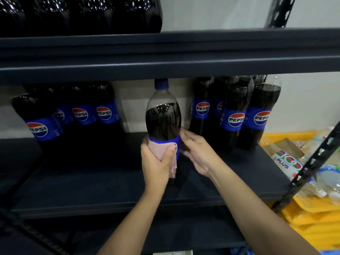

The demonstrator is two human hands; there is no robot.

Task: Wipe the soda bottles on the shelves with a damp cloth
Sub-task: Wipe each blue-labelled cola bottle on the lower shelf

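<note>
Here the bottle (163, 118) stood upright; the left hand (156, 162) wrapped the cloth (158, 149) around its label, while the right hand (195, 150) touched its side, fingers loosely extended.

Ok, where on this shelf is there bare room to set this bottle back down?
The bare shelf in front of the left bottles, and the gap between them and the right bottles, behind the held bottle. Both clusters are packed tight.
</note>
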